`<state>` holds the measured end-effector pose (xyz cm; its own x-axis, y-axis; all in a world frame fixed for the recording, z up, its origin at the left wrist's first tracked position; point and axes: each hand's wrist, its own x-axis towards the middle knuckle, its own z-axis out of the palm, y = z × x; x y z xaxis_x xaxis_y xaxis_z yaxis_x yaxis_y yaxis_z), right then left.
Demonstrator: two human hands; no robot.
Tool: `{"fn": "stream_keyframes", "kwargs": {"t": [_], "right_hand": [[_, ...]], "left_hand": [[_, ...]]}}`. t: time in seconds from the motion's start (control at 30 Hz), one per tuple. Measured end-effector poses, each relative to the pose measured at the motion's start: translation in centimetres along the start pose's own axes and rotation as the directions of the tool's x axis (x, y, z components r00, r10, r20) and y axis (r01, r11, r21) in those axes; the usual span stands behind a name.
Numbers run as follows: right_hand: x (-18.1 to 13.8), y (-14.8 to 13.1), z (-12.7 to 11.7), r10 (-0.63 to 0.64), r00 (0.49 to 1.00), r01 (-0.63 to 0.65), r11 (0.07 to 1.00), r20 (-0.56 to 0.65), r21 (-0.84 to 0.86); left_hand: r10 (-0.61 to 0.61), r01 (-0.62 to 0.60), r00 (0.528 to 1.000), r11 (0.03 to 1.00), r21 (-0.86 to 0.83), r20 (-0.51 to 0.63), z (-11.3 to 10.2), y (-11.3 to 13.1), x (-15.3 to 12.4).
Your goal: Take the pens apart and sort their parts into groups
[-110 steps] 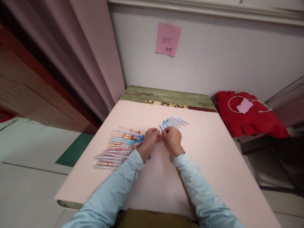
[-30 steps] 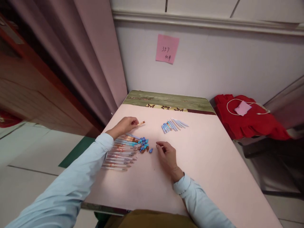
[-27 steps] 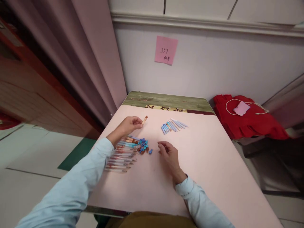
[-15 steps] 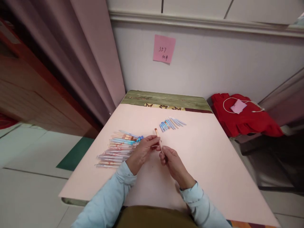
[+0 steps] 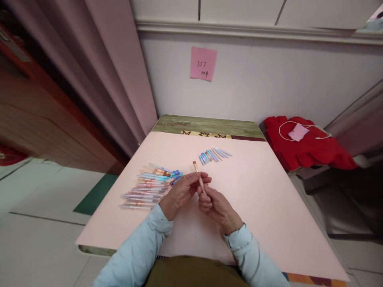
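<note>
A slim beige pen (image 5: 196, 169) with a brown end tilts up and away from me between my two hands. Thumb and fingers of my left hand (image 5: 183, 191) close on its middle, the other fingertips stretching out behind it. My right hand (image 5: 220, 207) is closed around the lower end, which its fingers hide. Left of my hands lies a large row of pens (image 5: 146, 187) in pastel colours, their blue ends partly covered by my left hand. A smaller row of bluish pens (image 5: 214, 154) lies farther back, beyond the held pen.
A pale pink sheet (image 5: 269, 215) covers the table, whose green wooden edge (image 5: 209, 122) shows at the back against the wall. A pink note (image 5: 203, 63) is stuck there. Red cloth (image 5: 311, 151) with a white cable sits at right; a mauve curtain (image 5: 125, 71) hangs at left.
My left fingers have stretched out farther past the pen, and my right hand has closed more around its lower end. The view has shifted slightly. Both rows of pens lie as before.
</note>
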<state>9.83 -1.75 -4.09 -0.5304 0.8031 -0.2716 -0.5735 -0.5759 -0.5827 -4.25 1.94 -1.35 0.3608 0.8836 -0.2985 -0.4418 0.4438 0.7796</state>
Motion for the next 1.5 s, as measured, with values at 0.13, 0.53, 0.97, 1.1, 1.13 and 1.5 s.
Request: {"fn": "stream_keyframes", "kwargs": {"t": [0.13,0.53,0.97,1.1,1.13,1.5], "right_hand": [[0.4,-0.4,-0.2,-0.063,0.995,0.056,0.994,-0.079,-0.095],[0.5,0.1,-0.5,-0.462,0.864,0.266,0.758,-0.202,-0.595],[0.7,0.1,-1.0,-0.306,0.901,0.207,0.926,-0.308,-0.316],[0.7,0.0,-0.7,-0.158,0.907,0.056,0.964,-0.391,-0.261],[0.7,0.0,-0.7,-0.160,0.901,0.051,0.962,-0.404,-0.267],[0.7,0.1,-0.8,-0.142,0.905,0.046,0.970,-0.401,-0.240]], "left_hand": [[0.042,-0.043,0.999,0.994,0.097,0.012,-0.1,-0.5,1.3],[0.184,-0.152,0.963,0.974,0.165,-0.198,0.6,-1.8,2.3],[0.130,-0.111,0.961,0.990,0.088,-0.243,1.0,-1.4,2.2],[0.114,-0.092,0.973,0.989,0.115,-0.201,1.1,-1.4,2.2],[0.111,-0.088,0.974,0.989,0.120,-0.200,1.2,-1.4,2.2],[0.097,-0.069,0.967,0.990,0.124,-0.237,1.2,-1.1,2.5]]}}
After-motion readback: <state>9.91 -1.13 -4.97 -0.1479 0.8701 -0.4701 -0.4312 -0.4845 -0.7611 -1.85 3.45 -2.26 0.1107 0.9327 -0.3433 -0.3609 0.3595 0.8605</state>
